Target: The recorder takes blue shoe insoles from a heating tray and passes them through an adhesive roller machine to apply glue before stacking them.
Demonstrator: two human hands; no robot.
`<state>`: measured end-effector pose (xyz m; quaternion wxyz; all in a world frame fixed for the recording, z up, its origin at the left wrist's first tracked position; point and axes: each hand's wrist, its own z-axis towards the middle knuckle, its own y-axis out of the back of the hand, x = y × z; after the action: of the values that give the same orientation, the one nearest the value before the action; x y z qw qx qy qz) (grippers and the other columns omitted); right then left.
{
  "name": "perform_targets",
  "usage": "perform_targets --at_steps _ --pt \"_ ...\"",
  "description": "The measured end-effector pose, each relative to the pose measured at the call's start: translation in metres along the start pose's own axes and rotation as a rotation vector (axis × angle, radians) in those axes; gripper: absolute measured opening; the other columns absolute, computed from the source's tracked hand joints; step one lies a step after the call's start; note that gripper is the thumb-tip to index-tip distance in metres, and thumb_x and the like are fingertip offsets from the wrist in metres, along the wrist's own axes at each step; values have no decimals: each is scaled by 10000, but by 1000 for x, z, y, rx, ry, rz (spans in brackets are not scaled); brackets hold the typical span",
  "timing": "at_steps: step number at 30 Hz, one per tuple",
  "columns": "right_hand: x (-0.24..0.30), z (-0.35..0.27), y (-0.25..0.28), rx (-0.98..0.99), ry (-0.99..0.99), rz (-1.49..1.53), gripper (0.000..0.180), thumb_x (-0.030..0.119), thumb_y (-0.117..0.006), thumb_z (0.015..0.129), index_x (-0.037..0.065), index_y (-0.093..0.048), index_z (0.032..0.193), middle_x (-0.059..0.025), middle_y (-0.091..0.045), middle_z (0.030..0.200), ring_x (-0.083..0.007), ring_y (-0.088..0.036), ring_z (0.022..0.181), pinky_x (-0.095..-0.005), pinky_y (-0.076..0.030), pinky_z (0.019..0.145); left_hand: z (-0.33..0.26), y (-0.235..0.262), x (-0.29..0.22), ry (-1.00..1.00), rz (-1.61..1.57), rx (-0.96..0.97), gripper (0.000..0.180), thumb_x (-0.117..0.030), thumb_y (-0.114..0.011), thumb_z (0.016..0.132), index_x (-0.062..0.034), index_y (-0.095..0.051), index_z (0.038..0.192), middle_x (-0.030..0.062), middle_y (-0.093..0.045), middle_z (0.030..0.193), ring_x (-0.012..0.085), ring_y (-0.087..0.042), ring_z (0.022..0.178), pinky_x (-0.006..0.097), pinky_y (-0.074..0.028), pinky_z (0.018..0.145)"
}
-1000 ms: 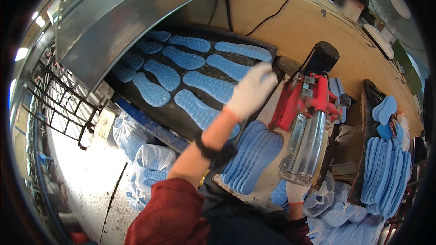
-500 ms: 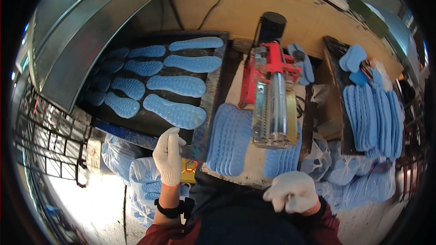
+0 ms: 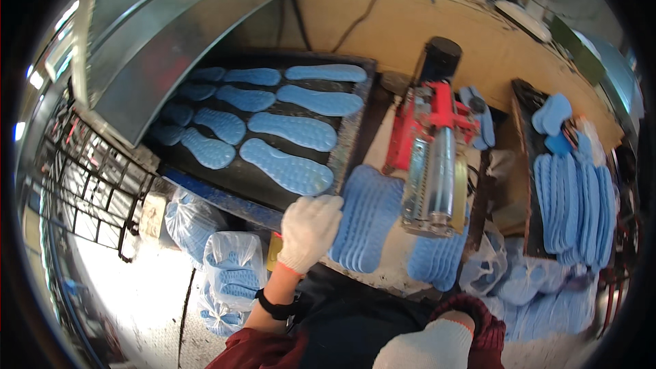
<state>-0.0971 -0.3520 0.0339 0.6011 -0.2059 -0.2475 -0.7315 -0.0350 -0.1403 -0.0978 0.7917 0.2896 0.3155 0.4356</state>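
Observation:
My left hand (image 3: 311,231), in a white knit glove, is at the near right corner of a black, blue-edged tray. Its fingers are curled together and the tips are hidden, so I cannot see what they hold, if anything. Just beyond it lies a blue bumpy insole (image 3: 287,167), the nearest of several on the tray (image 3: 263,195). A stack of blue insoles (image 3: 367,222) leans to the right of this hand. My right hand (image 3: 427,348), also gloved, is low at the picture's bottom edge near my body; its fingers do not show.
A red press with a metal roller (image 3: 443,174) stands right of the tray, beside a second insole stack (image 3: 437,260). More insoles (image 3: 570,205) lie on a board at far right. Clear plastic bags of insoles (image 3: 236,266) sit below left. A metal hood (image 3: 191,34) overhangs the tray.
My left hand has moved right along the tray's front edge, toward the insole stack. My right hand has dropped down toward my body. The whole view has shifted slightly.

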Motion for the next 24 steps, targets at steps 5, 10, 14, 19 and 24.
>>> perform_targets --at_steps 5,10,14,19,24 --pt "7 -9 20 -86 -27 -69 273 295 -677 901 83 -622 736 -44 -582 684 -213 -539 528 -351 -380 451 -15 -6 16 93 202 91 254 -245 -654 819 -81 -618 1010 69 -632 887 257 -599 767 391 -473 634" --pt "18 -74 30 -422 -281 -146 296 212 -623 920 -8 -609 723 -106 -638 641 -228 -575 524 -352 -436 472 -23 -18 14 175 214 217 293 -311 -710 765 -112 -591 944 81 -644 912 224 -628 740 360 -503 659" --pt "26 -120 0 -974 -555 -562 293 165 -565 972 18 -510 724 -139 -554 716 -268 -550 646 -399 -489 621 -34 -28 19 207 150 118 403 -299 -678 826 -72 -558 1137 97 -601 1042 243 -610 888 365 -520 740" --pt "0 -150 19 -1065 -739 -1082 225 -2 -538 951 -48 -493 736 -189 -542 751 -334 -535 672 -409 -478 648 -30 -9 15 218 114 81 370 -262 -658 831 -76 -572 1140 71 -566 919 245 -607 842 379 -528 671" --pt "-13 -181 30 -1129 -730 -931 173 -23 -550 928 -13 -515 759 -153 -543 752 -306 -551 704 -398 -482 675 -27 -2 18 204 96 64 375 -244 -657 825 -70 -573 1147 70 -541 869 241 -604 816 370 -524 631"
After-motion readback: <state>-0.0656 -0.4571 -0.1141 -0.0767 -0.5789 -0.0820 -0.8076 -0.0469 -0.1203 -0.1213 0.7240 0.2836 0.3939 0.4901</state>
